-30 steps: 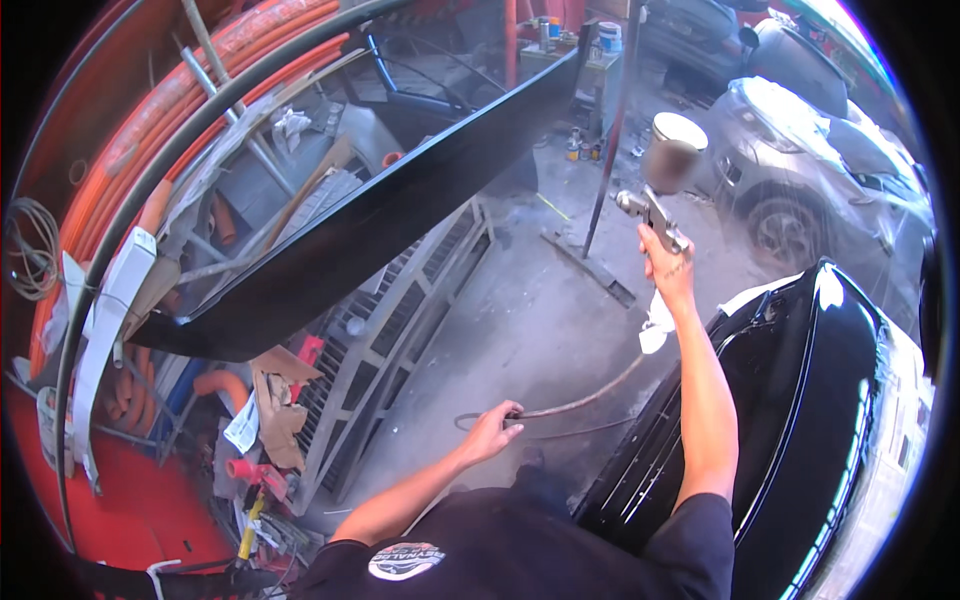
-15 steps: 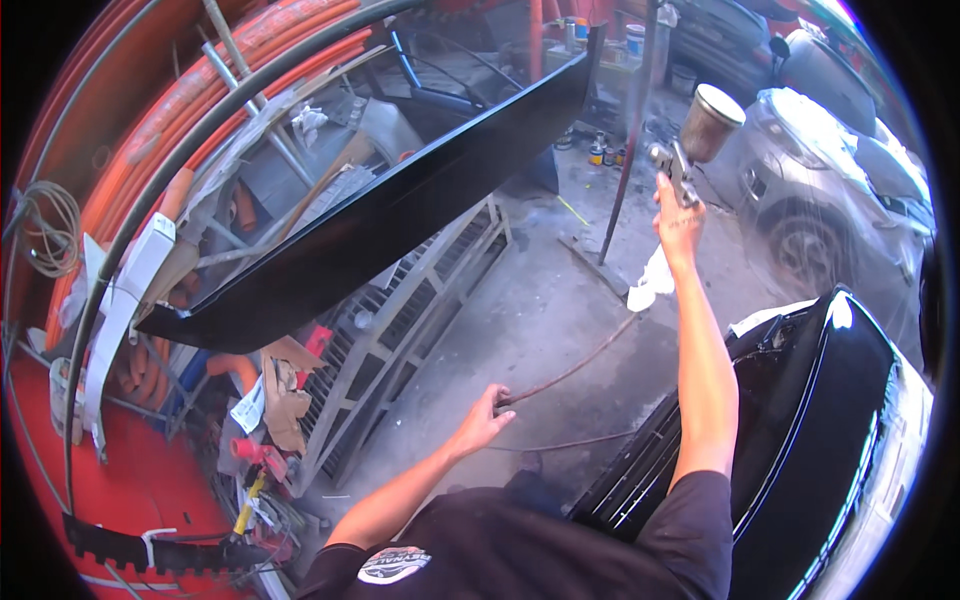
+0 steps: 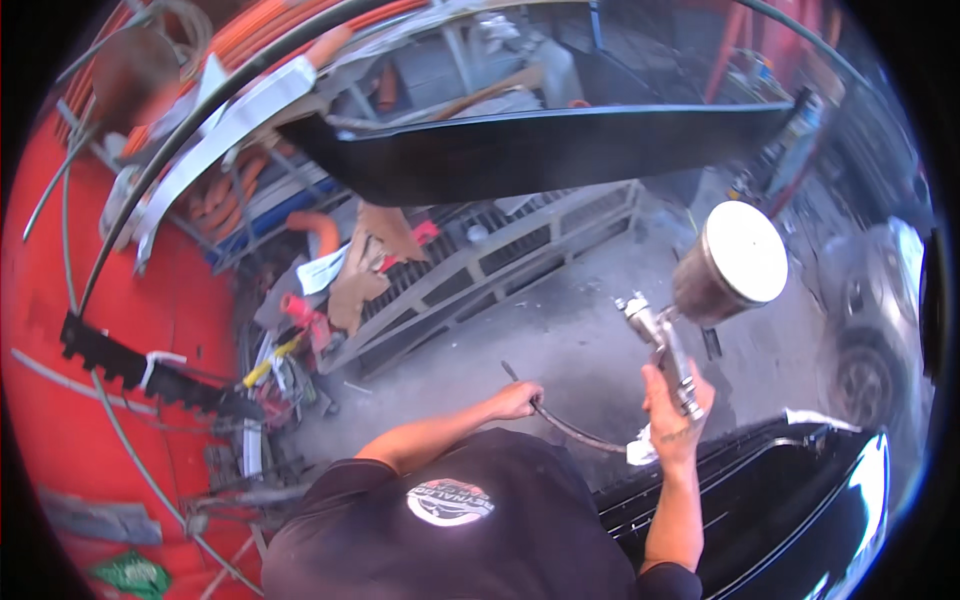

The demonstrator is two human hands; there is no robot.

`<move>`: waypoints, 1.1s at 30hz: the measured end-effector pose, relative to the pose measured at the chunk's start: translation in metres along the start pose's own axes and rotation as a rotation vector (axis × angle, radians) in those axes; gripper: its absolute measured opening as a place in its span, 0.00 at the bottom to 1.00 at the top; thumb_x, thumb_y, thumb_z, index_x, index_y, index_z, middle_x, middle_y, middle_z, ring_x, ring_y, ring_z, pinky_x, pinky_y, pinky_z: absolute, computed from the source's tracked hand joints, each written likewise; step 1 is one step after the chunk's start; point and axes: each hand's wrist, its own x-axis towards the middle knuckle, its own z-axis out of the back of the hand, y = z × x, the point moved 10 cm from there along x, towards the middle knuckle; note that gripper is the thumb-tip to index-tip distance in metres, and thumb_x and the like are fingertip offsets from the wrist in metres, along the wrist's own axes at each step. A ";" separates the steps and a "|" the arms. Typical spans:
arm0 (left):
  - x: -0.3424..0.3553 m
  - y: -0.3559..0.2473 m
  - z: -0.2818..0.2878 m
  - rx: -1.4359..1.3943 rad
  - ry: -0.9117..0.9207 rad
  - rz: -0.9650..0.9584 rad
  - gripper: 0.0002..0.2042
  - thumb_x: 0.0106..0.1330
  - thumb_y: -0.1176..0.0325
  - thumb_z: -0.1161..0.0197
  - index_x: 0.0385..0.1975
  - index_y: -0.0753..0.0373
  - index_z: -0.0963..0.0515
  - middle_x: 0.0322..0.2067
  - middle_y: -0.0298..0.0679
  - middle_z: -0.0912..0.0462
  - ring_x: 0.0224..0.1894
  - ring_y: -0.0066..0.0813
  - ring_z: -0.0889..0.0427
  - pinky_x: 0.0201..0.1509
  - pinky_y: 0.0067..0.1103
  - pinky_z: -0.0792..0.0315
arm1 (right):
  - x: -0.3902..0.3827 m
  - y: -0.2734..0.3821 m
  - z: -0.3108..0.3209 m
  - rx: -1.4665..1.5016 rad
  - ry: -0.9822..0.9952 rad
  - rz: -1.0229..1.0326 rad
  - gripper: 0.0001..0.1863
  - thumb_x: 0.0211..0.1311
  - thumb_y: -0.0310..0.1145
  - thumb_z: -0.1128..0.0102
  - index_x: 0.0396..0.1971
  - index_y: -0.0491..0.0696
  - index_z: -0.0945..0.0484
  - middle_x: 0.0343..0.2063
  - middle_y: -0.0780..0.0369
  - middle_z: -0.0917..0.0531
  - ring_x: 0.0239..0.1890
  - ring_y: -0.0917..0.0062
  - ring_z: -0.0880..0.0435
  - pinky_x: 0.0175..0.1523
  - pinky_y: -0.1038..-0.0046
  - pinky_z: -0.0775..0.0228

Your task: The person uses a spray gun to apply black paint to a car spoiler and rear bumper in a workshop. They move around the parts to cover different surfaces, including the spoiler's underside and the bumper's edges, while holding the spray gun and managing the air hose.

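Observation:
My right hand (image 3: pixel 678 415) grips a metal paint spray gun (image 3: pixel 663 345) by its handle, with a large white-lidded cup (image 3: pixel 712 275) on top. The nozzle points leftward, apart from any panel. A piece of white cloth or paper (image 3: pixel 642 449) hangs below that hand, by the dark air hose (image 3: pixel 575 432). My left hand (image 3: pixel 520 399) is closed around this hose, in front of my chest. Ahead, a long glossy black panel (image 3: pixel 560 148) lies raised and roughly level across the view. At lower right is a black car body part (image 3: pixel 765 510), close to my right forearm.
A slatted metal frame (image 3: pixel 500 275) leans under the long panel. Cardboard (image 3: pixel 375 265) and other clutter lie at its left end. Orange tubes (image 3: pixel 265 30) fill the upper left beside a red wall (image 3: pixel 60 290). A covered car (image 3: pixel 870 320) stands at right.
The view has swung left, and the long panel now appears more level. My right hand has brought the spray gun lower and closer. My left hand has drawn in toward my chest with the hose.

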 end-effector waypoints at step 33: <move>0.069 -0.162 0.047 -0.166 0.107 -0.188 0.21 0.70 0.65 0.33 0.60 0.67 0.22 0.54 0.51 0.14 0.60 0.46 0.16 0.64 0.37 0.24 | 0.174 -0.011 0.178 -0.196 -0.371 0.100 0.16 0.72 0.41 0.32 0.29 0.43 0.17 0.18 0.68 0.21 0.14 0.87 0.27 0.20 0.78 0.38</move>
